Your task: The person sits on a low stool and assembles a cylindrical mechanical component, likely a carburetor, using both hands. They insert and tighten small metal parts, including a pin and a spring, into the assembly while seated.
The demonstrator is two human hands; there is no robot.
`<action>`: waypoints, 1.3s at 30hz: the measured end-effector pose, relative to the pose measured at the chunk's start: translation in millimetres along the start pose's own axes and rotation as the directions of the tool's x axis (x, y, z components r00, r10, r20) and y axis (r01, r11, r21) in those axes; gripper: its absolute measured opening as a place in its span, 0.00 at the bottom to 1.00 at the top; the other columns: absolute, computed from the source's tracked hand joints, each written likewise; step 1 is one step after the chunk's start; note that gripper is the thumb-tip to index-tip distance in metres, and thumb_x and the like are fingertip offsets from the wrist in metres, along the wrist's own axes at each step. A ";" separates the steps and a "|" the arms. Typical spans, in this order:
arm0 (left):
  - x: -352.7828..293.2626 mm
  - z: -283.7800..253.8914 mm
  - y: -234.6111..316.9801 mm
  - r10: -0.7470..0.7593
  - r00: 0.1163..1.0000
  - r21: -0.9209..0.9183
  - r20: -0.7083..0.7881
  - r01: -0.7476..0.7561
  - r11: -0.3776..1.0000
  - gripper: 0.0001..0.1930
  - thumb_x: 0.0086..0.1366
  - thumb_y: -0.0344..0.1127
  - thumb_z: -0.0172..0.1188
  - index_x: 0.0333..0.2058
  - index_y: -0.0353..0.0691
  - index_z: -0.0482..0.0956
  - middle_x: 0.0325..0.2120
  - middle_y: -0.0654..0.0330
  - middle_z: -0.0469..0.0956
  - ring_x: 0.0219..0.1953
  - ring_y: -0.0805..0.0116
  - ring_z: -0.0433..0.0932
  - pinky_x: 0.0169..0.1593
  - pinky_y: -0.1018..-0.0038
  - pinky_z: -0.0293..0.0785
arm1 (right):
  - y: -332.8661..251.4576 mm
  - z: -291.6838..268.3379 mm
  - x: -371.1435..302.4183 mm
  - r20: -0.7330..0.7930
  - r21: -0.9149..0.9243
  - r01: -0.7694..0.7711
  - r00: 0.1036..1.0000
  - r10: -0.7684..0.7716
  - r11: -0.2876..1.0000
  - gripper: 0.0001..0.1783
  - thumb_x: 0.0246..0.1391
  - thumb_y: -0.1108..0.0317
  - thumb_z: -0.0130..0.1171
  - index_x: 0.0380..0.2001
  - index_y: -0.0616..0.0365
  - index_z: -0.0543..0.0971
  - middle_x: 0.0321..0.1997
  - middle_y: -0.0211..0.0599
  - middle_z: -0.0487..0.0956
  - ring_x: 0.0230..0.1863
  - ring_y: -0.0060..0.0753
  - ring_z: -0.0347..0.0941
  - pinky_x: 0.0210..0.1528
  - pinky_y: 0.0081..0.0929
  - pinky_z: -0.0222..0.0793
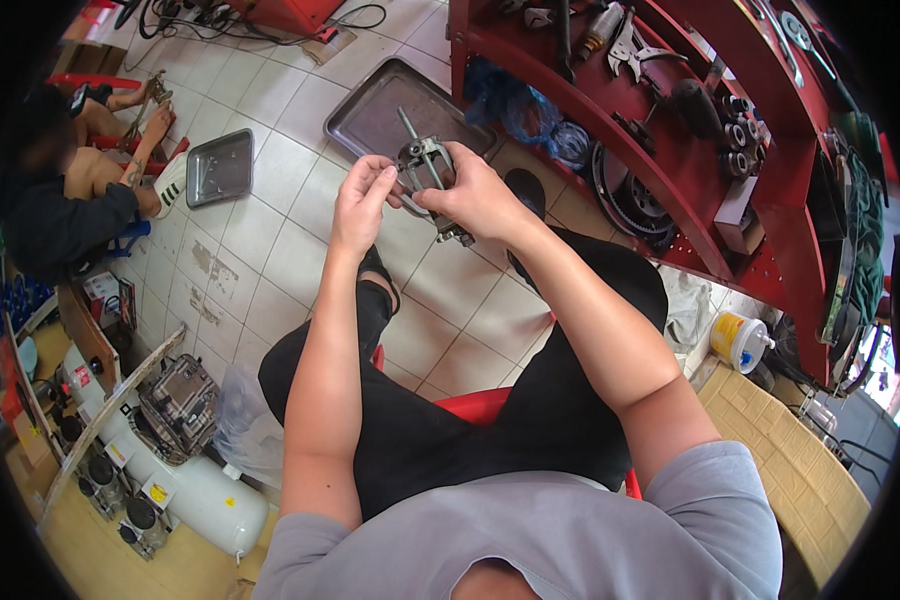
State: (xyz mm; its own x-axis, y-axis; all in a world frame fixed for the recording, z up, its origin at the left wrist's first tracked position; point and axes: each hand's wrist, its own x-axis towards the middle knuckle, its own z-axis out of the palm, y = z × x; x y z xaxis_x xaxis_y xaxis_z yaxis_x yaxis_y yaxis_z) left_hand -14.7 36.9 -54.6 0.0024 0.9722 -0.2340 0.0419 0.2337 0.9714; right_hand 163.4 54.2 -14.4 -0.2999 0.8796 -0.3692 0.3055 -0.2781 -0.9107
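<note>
Out in front of my knees, my right hand (pixel 470 192) grips a grey metal assembly (pixel 428 165). The part has a long thin rod sticking up, a rounded body and a bolted end hanging toward the floor. I cannot tell its exact kind. On its left side, my left hand (pixel 365 203) has thumb and fingers drawn together at the part's edge. What exactly those fingertips pinch is partly hidden. A large shallow metal tray (pixel 355 118) lies on the floor just beyond my hands.
A red tool shelf (pixel 660 170) with pliers and sockets stands at the right. At the far left a seated co-worker (pixel 70 200) handles a metal part beside a smaller tray (pixel 220 168). A white tank (pixel 195 495) and a greasy metal casing (pixel 180 405) stand lower left.
</note>
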 end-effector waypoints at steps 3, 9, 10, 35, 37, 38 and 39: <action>3.2 -10.5 -17.6 -0.058 0.998 -0.007 0.024 0.058 0.998 0.20 0.70 0.50 0.47 0.36 0.36 0.74 0.22 0.63 0.74 0.24 0.77 0.72 0.26 0.79 0.64 | -0.9 2.3 -0.8 0.034 0.047 0.000 0.999 -0.001 0.999 0.35 0.37 0.63 0.65 0.49 0.71 0.68 0.30 0.43 0.77 0.29 0.33 0.75 0.33 0.29 0.71; -0.4 -0.1 -2.8 -0.091 0.995 -0.090 -0.035 0.087 0.992 0.20 0.70 0.51 0.46 0.34 0.39 0.74 0.22 0.64 0.75 0.25 0.78 0.74 0.24 0.82 0.61 | -0.1 0.5 -0.4 -0.015 0.021 0.034 0.999 -0.033 0.999 0.35 0.37 0.62 0.65 0.49 0.71 0.68 0.30 0.45 0.78 0.30 0.33 0.76 0.32 0.29 0.72; -0.7 1.3 -2.8 -0.067 0.997 -0.070 -0.025 0.065 0.995 0.21 0.71 0.52 0.44 0.34 0.39 0.74 0.21 0.64 0.74 0.25 0.78 0.74 0.24 0.82 0.61 | -1.5 -0.1 -0.5 -0.006 0.007 0.024 1.000 -0.024 1.000 0.35 0.38 0.63 0.65 0.50 0.71 0.68 0.30 0.43 0.78 0.29 0.30 0.75 0.32 0.27 0.71; 4.7 -9.8 -16.8 -0.187 0.978 -0.080 0.089 0.194 0.978 0.19 0.71 0.50 0.44 0.42 0.39 0.71 0.25 0.63 0.75 0.26 0.76 0.76 0.26 0.82 0.63 | -7.2 -1.8 -6.2 -0.045 -0.140 0.059 0.997 -0.065 0.988 0.36 0.41 0.65 0.60 0.55 0.70 0.64 0.22 0.43 0.77 0.16 0.28 0.71 0.17 0.27 0.66; 4.9 -8.6 -15.3 -0.264 0.964 -0.067 0.041 0.266 0.962 0.17 0.71 0.48 0.45 0.43 0.39 0.71 0.25 0.63 0.75 0.26 0.76 0.76 0.26 0.82 0.63 | -5.5 -1.8 -5.5 -0.039 -0.142 0.066 0.997 -0.072 0.988 0.37 0.40 0.65 0.60 0.55 0.71 0.64 0.23 0.44 0.77 0.16 0.29 0.72 0.18 0.27 0.66; 3.7 -7.3 -15.1 -0.239 0.970 -0.118 0.032 0.241 0.963 0.17 0.71 0.48 0.45 0.42 0.40 0.71 0.25 0.64 0.75 0.26 0.76 0.76 0.26 0.83 0.62 | -5.1 -2.0 -4.8 -0.041 -0.146 0.069 0.996 -0.076 0.987 0.37 0.40 0.65 0.60 0.55 0.71 0.64 0.23 0.44 0.77 0.17 0.29 0.72 0.18 0.27 0.67; 0.4 0.1 -4.0 -0.215 0.976 -0.165 0.024 0.216 0.962 0.17 0.71 0.48 0.45 0.41 0.40 0.71 0.25 0.64 0.75 0.26 0.76 0.76 0.26 0.83 0.62 | -4.6 -2.7 -4.6 -0.046 -0.146 0.072 0.996 -0.079 0.987 0.37 0.40 0.65 0.60 0.55 0.71 0.64 0.23 0.44 0.77 0.17 0.29 0.72 0.18 0.28 0.67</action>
State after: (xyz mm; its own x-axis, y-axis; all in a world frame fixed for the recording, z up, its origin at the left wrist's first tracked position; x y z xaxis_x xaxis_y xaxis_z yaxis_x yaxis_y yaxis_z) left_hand -14.7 36.3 -58.5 0.0173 0.8987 -0.4383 -0.1238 0.4369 0.8910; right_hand 165.8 52.5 -8.0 -0.2810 0.9159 -0.2868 0.4115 -0.1549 -0.8981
